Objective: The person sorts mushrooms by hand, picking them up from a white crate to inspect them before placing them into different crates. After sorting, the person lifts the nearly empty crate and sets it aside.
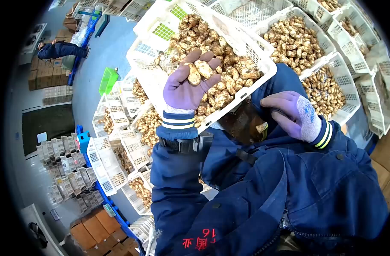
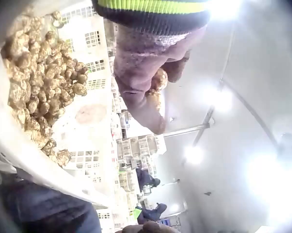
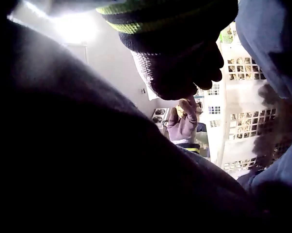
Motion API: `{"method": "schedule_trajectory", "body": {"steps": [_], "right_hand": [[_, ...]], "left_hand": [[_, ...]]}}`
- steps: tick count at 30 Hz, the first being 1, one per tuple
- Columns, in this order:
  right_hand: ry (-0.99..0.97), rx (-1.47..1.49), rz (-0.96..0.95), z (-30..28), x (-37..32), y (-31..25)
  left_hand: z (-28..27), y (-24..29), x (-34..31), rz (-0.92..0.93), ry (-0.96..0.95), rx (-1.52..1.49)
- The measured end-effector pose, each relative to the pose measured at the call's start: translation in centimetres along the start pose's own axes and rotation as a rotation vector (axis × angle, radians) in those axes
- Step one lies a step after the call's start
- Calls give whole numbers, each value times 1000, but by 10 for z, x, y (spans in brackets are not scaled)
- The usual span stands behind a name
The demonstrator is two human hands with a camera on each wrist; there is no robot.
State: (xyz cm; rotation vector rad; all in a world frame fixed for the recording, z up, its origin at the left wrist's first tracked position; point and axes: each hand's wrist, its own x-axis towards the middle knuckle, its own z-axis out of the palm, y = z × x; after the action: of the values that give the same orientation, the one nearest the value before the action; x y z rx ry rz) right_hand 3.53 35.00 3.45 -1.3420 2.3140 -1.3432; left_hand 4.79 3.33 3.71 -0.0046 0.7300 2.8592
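In the head view, my gloved left hand [image 1: 187, 87] is palm up above a white crate [image 1: 146, 53], its fingers bent around two brown-and-cream mushroom-like pieces [image 1: 195, 76]. The left wrist view shows this hand [image 2: 146, 80] side-on, with the pieces [image 2: 158, 81] between thumb and fingers. Under it, a heap of similar pieces [image 1: 235, 72] lies in the crate. My gloved right hand [image 1: 293, 113] hangs over my lap, right of the crate, fingers loosely curled and holding nothing visible. Below it, a cut-looking piece [image 1: 261, 127] lies by a dark brown surface.
More white crates of pieces stand behind and right [image 1: 293, 40], [image 1: 325, 91] and at the left [image 1: 150, 126]. A green basket [image 1: 108, 81] sits left of the crate. Farther off are a person in dark clothes [image 1: 62, 50], stacked crates and cardboard boxes [image 1: 94, 226].
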Motion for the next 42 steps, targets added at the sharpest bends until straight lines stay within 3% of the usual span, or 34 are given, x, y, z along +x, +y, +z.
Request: {"method": "schedule_trajectory", "body": {"steps": [3, 9, 12, 13, 15, 17, 19, 20, 21, 22, 23, 26, 29, 31, 33, 35, 37, 38, 39, 41, 42], "right_hand": [[-14, 28, 34, -2, -1, 0], [-14, 72, -22, -3, -4, 0], [-52, 107, -37, 4, -7, 0], [-71, 105, -35, 5, -6, -3], [-101, 91, -23, 3, -6, -6], [-115, 63, 1, -4, -7, -5], [-55, 95, -9, -4, -9, 5], [-11, 94, -1, -2, -12, 11], [-4, 105, 20, 1, -14, 19], [-3, 114, 36, 2, -13, 24], [-6, 121, 49, 3, -11, 28], [-16, 165, 64, 6, -5, 36], [-27, 159, 99, 4, 2, 41], [-19, 132, 117, 4, 3, 46], [-22, 130, 135, 1, 6, 51], [-34, 120, 151, 0, 7, 54], [-39, 118, 154, 0, 11, 56], [-35, 133, 151, 0, 13, 55], [-34, 134, 149, 0, 13, 56], [-34, 141, 143, 3, 13, 55], [-15, 156, 124, 5, 10, 58]], "left_hand": [[5, -4, 3, -13, -47, -1], [17, -17, 22, -13, 135, 133], [43, -54, 50, 145, -16, 1038], [61, -71, 60, 254, -160, 1505], [81, -112, 83, 520, -372, 1976], [71, -114, 92, 366, -414, 1749], [62, -80, 88, -30, -111, 1221], [57, -62, 85, -136, 82, 948], [59, -40, 82, -82, 157, 1406], [14, -16, 83, 10, 267, 1214], [-13, 10, 85, 13, 621, 1076], [-93, 49, 89, 73, 854, 1168], [-121, 37, 113, -197, 701, 1537], [-132, 17, 137, -289, 739, 1896], [-146, -3, 150, -171, 644, 2375], [-140, -16, 156, -310, 727, 2341], [-139, -1, 152, -404, 719, 1926], [-153, 7, 146, -371, 665, 1929], [-159, 14, 147, -465, 652, 1904], [-171, 18, 133, -523, 563, 1645], [-192, 16, 128, -437, 517, 1728]]}}
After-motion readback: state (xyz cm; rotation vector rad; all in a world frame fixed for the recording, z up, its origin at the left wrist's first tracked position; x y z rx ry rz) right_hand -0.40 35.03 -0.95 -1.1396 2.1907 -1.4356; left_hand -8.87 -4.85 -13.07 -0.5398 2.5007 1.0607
